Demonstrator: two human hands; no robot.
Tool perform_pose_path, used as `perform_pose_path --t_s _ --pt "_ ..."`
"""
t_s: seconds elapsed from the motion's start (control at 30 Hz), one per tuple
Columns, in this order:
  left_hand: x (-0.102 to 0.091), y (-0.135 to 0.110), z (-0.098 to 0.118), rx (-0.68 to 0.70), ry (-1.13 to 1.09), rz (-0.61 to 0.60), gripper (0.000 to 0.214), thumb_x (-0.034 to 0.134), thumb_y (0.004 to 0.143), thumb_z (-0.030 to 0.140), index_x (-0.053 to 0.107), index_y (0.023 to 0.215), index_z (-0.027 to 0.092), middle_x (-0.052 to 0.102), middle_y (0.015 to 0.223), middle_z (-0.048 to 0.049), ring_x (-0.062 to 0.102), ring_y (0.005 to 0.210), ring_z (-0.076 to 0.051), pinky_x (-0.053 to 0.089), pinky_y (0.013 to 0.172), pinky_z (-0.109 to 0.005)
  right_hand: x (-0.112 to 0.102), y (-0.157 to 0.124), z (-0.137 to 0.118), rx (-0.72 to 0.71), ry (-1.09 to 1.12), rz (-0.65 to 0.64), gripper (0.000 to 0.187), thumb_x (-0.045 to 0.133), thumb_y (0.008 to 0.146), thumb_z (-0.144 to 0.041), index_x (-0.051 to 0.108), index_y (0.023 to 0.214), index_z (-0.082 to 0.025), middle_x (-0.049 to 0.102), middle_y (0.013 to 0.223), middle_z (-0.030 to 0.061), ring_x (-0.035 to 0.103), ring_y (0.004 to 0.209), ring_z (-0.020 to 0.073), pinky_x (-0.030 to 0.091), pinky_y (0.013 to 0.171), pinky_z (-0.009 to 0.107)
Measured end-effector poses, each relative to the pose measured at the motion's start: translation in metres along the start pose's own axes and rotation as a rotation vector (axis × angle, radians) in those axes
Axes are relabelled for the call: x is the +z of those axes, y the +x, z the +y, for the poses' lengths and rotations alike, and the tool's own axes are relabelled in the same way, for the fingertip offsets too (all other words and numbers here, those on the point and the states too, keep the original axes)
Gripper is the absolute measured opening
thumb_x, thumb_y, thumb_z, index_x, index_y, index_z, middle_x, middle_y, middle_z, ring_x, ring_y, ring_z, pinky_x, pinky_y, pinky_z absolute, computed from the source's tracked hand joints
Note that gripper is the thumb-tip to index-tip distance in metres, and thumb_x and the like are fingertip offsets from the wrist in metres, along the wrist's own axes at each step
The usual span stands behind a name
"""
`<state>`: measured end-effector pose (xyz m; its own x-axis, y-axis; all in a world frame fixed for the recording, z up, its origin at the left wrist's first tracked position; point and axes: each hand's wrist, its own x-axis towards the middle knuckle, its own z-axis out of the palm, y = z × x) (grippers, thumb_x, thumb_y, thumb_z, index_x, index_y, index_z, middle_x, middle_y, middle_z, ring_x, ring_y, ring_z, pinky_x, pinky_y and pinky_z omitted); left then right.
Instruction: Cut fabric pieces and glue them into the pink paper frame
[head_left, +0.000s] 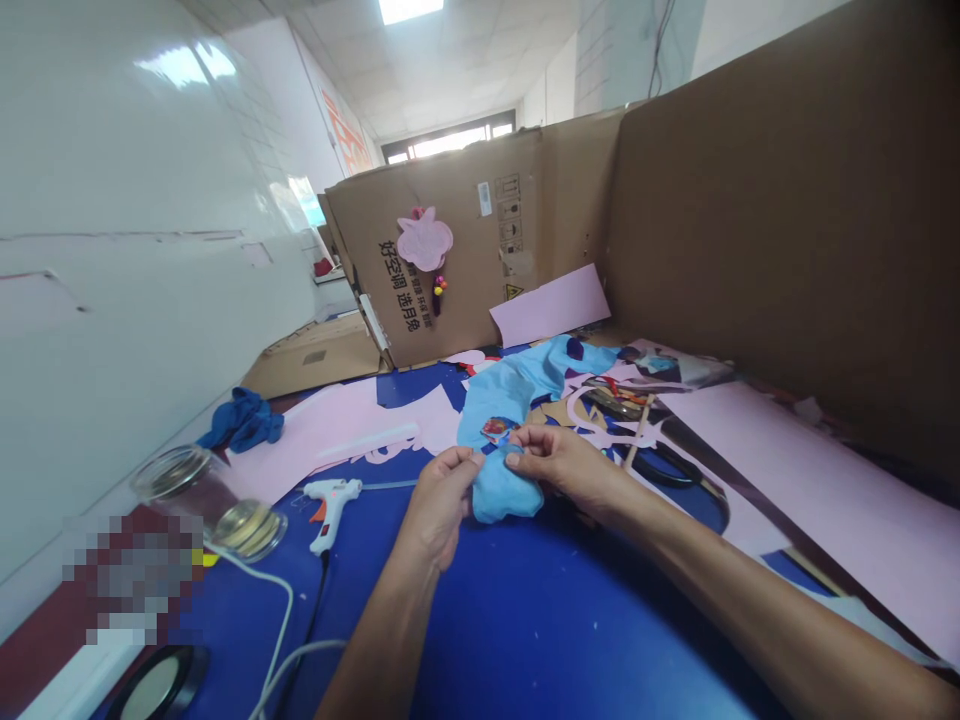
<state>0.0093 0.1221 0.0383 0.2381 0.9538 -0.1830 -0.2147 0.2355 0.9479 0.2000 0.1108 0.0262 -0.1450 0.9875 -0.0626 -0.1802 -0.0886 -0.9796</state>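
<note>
Light blue fabric [507, 487] is pinched between my two hands above the blue table. My left hand [442, 500] closes thumb and fingers on its left edge. With thumb and fingertips together, my right hand [551, 458] grips the upper right edge. A small reddish, shiny patch [495, 428] shows just above the held piece; what it is I cannot make out. Behind it spreads a larger light blue cloth [517, 380]; whether the two are joined I cannot tell. A white glue gun [330, 508] with an orange trigger lies left of my left hand.
Pink sheets [322, 425] and cut scraps cover the table's back and right side. A glass jar [251, 528] lies at the left near a dark blue cloth [244, 420]. Black-handled scissors [667, 468] lie right. Cardboard walls [465, 180] stand behind; cables [289, 600] run front left.
</note>
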Motion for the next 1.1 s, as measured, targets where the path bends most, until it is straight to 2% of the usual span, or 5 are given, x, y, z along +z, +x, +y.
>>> perform_pose_path --t_s 0.3,0.47,0.7,0.93,1.1 --pt "0.001 -0.001 0.004 -0.055 -0.032 0.031 0.058 0.084 0.074 0.070 0.066 0.092 0.017 0.072 0.077 -0.0055 0.066 0.059 -0.017 0.053 0.054 -0.028 -0.005 0.004 0.008 0.017 0.045 0.064 0.048 0.098 0.063 -0.046 0.065 0.089 -0.021 0.060 0.065 -0.0061 0.045 0.053 0.0104 0.030 0.051 0.025" --pt "0.000 -0.002 0.001 -0.064 0.042 -0.007 0.054 0.099 0.059 0.051 0.069 0.088 0.017 0.073 0.077 -0.0041 0.067 0.064 -0.016 0.055 0.060 -0.028 -0.007 0.004 0.008 0.006 0.053 0.085 0.047 0.098 0.065 -0.046 0.065 0.089 -0.021 0.057 0.060 -0.0082 0.042 0.049 0.0092 0.029 0.048 0.024" --pt "-0.002 0.000 -0.001 -0.020 0.062 0.032 0.045 0.098 0.055 0.037 0.068 0.082 0.017 0.070 0.068 -0.0006 0.060 0.054 -0.012 0.046 0.053 -0.023 -0.003 -0.001 0.000 0.071 0.092 -0.022 0.051 0.100 0.064 -0.046 0.070 0.095 -0.021 0.072 0.081 -0.0003 0.066 0.068 0.0160 0.056 0.067 0.030" --pt "-0.007 0.001 -0.004 0.015 0.220 -0.045 0.045 0.098 0.058 0.038 0.072 0.089 0.016 0.070 0.067 -0.0007 0.059 0.054 -0.012 0.041 0.054 -0.022 -0.002 -0.003 -0.001 0.066 -0.073 -0.036 0.050 0.100 0.065 -0.050 0.074 0.097 -0.020 0.058 0.061 -0.0069 0.045 0.051 0.0089 0.036 0.048 0.022" --pt "-0.004 0.000 0.000 -0.047 0.129 0.000 0.049 0.096 0.059 0.046 0.072 0.091 0.017 0.069 0.072 0.0000 0.059 0.059 -0.012 0.046 0.055 -0.024 -0.002 -0.003 -0.001 0.051 -0.062 -0.038 0.049 0.100 0.063 -0.052 0.070 0.085 -0.020 0.065 0.070 -0.0031 0.054 0.057 0.0110 0.045 0.054 0.024"
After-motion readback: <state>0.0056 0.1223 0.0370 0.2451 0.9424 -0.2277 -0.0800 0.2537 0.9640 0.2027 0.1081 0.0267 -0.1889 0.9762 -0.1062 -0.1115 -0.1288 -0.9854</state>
